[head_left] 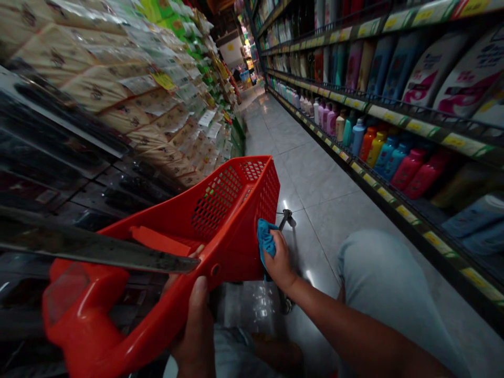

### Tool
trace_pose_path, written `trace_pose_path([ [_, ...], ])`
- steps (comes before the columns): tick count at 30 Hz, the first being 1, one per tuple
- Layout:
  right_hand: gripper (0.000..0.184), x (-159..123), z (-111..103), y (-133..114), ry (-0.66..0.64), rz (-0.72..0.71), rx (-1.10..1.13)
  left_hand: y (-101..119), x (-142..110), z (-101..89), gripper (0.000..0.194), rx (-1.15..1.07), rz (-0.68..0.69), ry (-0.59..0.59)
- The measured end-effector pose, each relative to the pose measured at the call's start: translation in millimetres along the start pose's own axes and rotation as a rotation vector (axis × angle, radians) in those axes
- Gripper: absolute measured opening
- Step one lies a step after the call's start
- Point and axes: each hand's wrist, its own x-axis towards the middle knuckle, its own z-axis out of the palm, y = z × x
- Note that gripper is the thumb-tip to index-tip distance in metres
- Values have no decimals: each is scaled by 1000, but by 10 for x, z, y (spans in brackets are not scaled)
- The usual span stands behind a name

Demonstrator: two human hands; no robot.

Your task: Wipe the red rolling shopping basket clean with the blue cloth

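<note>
The left hand [195,325] is gripping the rim of one red plastic shopping basket [232,247], its thumb lying over the edge. The right hand [279,260] is closing narrowly around one blue cloth [266,241], pressing it against the basket's outer wall. The basket is hanging above a tiled floor [315,173], while many plastic bottles [397,157] are standing on shelves [394,115] to the right.

Yellow shelf labels [452,140] are too blurred to read.
</note>
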Motion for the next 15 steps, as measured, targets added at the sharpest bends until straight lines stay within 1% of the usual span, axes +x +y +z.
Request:
trace_pose_path([
  [1, 41, -49, -6, 16, 12, 27, -21, -6, 5, -32, 35, -47, -42, 21],
  [2, 43, -73, -1, -17, -3, 11, -26, -12, 9, -62, 35, -74, -68, 38],
  [3, 44, -67, 15, -88, -47, -50, -17, -18, 14, -90, 36, -72, -70, 47],
  [4, 44, -31, 39, -175, -106, -144, 1, -27, 20, -116, 36, -60, -66, 50],
  [6, 44, 130, 95, -299, -201, -325, 20, -63, 41, -166, 42, -51, -61, 24],
  [7, 44, 241, 121, -295, -202, -363, 8, -91, 57, -191, 45, -60, -68, 7],
  [8, 44, 356, 140, -235, -167, -344, -14, -125, 79, -215, 48, -76, -81, -1],
  [9, 46, 461, 152, -123, -105, -257, -41, -163, 103, -239, 49, -93, -97, -6],
  [10, 47, 537, 156, 28, -34, -126, -67, -202, 130, -263, 50, -104, -105, -9],
  [12, 47, 552, 140, 378, 84, 162, -100, -274, 186, -309, 48, -108, -103, -4],
  [13, 44, 478, 124, 539, 117, 270, -108, -304, 213, -331, 48, -106, -97, 0],
  [14, 39, 356, 107, 673, 134, 340, -113, -329, 238, -352, 47, -106, -93, 4],
  [15, 32, 202, 95, 773, 142, 379, -113, -351, 262, -373, 45, -105, -90, 8],
])
